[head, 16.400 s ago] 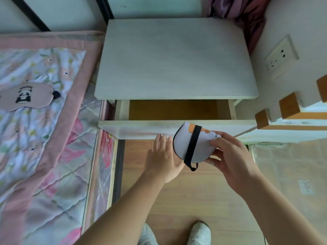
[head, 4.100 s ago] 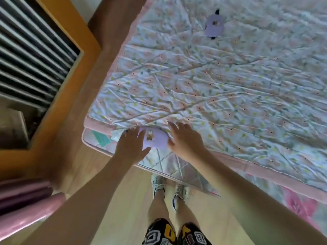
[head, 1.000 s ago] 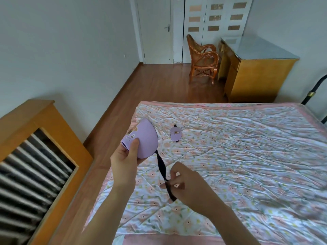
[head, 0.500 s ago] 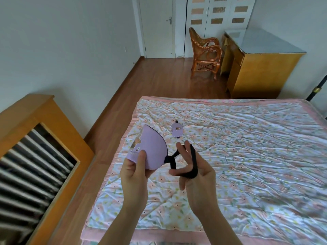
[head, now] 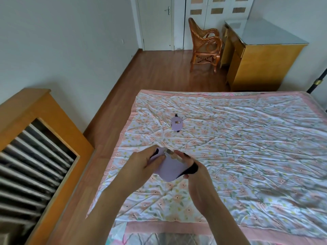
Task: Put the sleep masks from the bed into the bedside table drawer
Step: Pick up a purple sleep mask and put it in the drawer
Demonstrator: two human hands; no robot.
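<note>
At lower centre, the left hand (head: pixel 141 165) and right hand (head: pixel 192 171) both grip a lilac sleep mask (head: pixel 169 169) above the floral bed quilt (head: pixel 247 156) — its black strap (head: pixel 192 168) wraps the right fingers; a second lilac sleep mask (head: pixel 176 123) lies mid-frame on the quilt

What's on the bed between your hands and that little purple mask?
Nothing but bare flowery quilt between the hands and the mask, in the head view.
</note>
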